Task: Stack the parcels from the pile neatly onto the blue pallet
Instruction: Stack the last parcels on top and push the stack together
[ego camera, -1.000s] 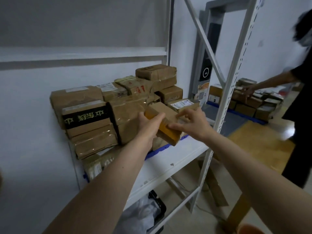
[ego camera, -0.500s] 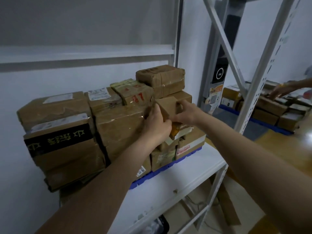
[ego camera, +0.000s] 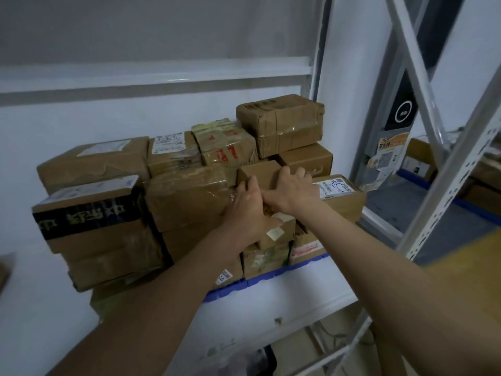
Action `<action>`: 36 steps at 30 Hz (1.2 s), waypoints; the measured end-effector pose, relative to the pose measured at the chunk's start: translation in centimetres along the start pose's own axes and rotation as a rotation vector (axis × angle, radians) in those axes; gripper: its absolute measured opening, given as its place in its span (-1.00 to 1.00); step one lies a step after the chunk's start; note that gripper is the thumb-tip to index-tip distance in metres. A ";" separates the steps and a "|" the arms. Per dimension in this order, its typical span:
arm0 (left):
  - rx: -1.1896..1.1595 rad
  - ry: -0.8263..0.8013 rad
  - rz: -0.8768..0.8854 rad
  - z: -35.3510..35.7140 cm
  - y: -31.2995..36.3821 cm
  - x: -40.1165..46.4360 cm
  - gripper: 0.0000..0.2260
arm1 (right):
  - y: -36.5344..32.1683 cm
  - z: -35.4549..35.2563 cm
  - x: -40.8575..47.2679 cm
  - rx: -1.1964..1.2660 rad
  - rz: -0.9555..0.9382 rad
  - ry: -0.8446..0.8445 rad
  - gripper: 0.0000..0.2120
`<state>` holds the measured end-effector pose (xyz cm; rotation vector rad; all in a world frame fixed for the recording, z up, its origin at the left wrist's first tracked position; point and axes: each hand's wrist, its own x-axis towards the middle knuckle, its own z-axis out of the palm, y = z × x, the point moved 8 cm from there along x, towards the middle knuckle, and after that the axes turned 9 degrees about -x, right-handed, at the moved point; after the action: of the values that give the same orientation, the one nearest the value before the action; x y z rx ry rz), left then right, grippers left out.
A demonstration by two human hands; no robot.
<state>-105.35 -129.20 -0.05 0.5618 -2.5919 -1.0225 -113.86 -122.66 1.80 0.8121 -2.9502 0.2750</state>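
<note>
Two hands set a small brown cardboard parcel [ego camera: 259, 172] into the stack on the blue plastic pallet [ego camera: 267, 278].

At 9 o'clock sits a brown carton banded with black printed tape [ego camera: 89, 215], and beside it, toward the centre, a large tape-wrapped brown parcel [ego camera: 189, 196]. The left hand [ego camera: 248, 210] curls its fingers round the small parcel's left edge, touching that large parcel. The small parcel sits at the centre of the stack, wedged among the other cartons. The right hand [ego camera: 291, 192] grips its right side, fingers hooked over the top. At 12 o'clock a crumpled brown taped box [ego camera: 282, 123] crowns the stack. At 3 o'clock stands a white perforated metal shelf upright [ego camera: 458, 183]; the pallet rests on the white shelf board [ego camera: 271, 310] at 6 o'clock.
</note>
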 end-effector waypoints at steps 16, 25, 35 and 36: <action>0.048 0.125 -0.084 -0.6 1.1 0.0 -0.34 | -0.2 -0.5 -0.2 0.061 -0.220 -0.034 -0.24; 0.237 0.344 0.015 -9.1 5.2 -4.1 -0.36 | -8.7 -8.2 -3.9 0.068 -0.645 0.280 -0.58; 0.477 0.518 -0.539 -20.1 -7.9 -18.6 -0.42 | -22.5 -6.0 -13.5 0.170 -1.028 0.119 -0.49; 0.482 0.510 -0.594 -20.8 -9.5 -20.4 -0.41 | -24.2 -5.4 -15.0 0.183 -1.074 0.098 -0.49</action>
<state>-76.61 -138.37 5.29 1.5472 -2.2210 -0.2887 -88.51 -134.55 9.11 2.1159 -1.9997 0.4579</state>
